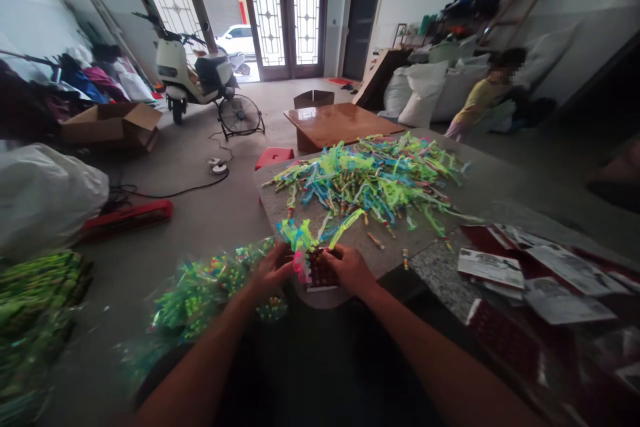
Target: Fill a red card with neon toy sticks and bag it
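A small dark red tray with rows of holes [323, 271] is held at the near edge of the grey table, with green, blue and pink ribbon pieces [299, 238] standing up from its left part. My left hand [276, 265] is at the tray's left side, fingers closed around the edge by the ribbons. My right hand [351, 270] lies at the right side, its fingers pinched at the tray's top near a yellow-green ribbon [346, 228]; the fingertips' exact hold is too small to tell. Beyond both hands is a heap of ribboned sticks [370, 177].
Printed cards [491, 269] and dark red trays [505, 340] lie at the right. Bagged green items [200, 293] are at the left, near a red stool [274, 157]. A brown table [345, 121], scooter [193, 67] and a person [475, 100] are farther back.
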Available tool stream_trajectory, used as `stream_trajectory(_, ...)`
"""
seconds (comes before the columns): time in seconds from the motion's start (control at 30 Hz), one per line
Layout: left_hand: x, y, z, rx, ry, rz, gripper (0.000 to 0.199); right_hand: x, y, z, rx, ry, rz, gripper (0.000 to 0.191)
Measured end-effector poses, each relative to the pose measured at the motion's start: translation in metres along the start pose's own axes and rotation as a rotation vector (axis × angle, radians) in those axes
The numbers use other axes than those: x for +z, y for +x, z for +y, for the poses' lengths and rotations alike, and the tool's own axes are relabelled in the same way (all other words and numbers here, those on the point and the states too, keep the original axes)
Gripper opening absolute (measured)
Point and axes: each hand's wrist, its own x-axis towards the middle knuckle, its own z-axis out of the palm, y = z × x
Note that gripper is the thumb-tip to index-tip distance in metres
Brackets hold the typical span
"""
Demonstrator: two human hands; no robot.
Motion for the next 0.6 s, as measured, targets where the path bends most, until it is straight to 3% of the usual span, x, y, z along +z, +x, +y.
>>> stream_trajectory(0.4,0.002,0.001,0.004,-0.015,-0.019,-0.008,0.07,0.009,0.0,0.003,-0.12,-0.173,0.07,0.026)
stream_trajectory(0.6,0.003,0.0,0.005,-0.026,0.004,0.053,0.068,0.01,-0.006,-0.004,-0.212,-0.306,-0.012,0.026)
